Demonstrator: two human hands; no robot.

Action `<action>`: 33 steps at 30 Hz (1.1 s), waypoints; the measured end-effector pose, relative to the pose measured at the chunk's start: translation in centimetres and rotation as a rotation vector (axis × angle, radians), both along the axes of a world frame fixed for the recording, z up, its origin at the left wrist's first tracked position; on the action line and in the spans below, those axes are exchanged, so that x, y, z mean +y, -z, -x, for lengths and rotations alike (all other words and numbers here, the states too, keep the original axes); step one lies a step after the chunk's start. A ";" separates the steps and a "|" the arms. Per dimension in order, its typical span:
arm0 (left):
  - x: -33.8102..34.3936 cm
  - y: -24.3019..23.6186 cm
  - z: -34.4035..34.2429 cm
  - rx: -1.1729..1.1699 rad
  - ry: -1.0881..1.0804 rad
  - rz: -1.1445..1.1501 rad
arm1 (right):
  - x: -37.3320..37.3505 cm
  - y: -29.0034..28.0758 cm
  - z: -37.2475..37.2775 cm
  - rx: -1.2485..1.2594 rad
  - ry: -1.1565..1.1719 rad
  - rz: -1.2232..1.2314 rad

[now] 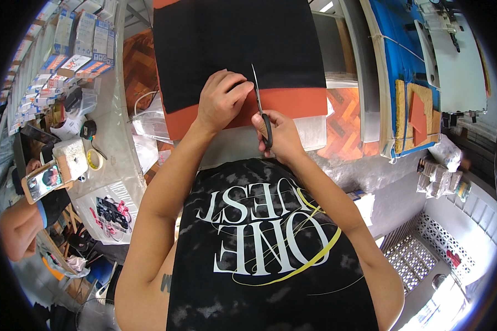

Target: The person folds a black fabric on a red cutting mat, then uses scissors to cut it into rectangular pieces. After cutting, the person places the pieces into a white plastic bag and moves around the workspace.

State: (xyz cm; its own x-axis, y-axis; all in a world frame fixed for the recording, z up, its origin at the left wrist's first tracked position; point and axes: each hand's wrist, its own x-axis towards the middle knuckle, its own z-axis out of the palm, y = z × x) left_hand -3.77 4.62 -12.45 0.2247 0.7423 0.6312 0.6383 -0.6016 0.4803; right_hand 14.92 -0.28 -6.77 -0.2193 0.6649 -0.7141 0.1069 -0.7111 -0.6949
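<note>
We see a black cloth [237, 44] spread in front of us, lying on an orange-red sheet [309, 103] whose near strip shows along the cloth's near edge. A pale grey tabletop [310, 132] shows just past that strip, on our side of the black cloth. Left of the black cloth we have clear plastic bags [151, 122] over a parquet floor [136, 66], and farther left a second tabletop, plastic-covered, with stacked cartons [94, 41], a roll of tape [94, 160] and a phone [43, 183] in a cardboard-brown holder, close to another person's arm [19, 229]. Right of the black cloth stands a blue-covered panel [389, 66] with a piece of yellowish board [401, 113] against it. Our left grip [223, 101] covers part of the black cloth's near edge, so we cannot see the fabric beneath it.

That left grip is curled, fingers bent and drawn together; whether it pinches the fabric we cannot tell. Our right grip [280, 137] is closed around the dark handles of the scissors [267, 129], near the black cloth's near edge. Their blades point away from us, across the orange-red strip and over the black cloth, just beside our left fingertips.
</note>
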 end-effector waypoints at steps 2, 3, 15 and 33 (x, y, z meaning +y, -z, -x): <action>0.0 -0.1 0.0 0.001 0.003 0.001 | -0.1 -0.1 0.0 0.014 0.018 0.032; 0.0 -0.1 -0.1 -0.002 0.005 -0.001 | 0.0 0.0 0.0 0.055 0.047 0.006; 0.0 -0.3 -0.2 -0.017 -0.017 -0.035 | 0.3 -0.1 0.2 0.081 0.061 -0.013; -0.2 -0.1 0.2 -0.017 -0.014 0.000 | 1.4 0.4 0.3 0.121 0.055 -0.033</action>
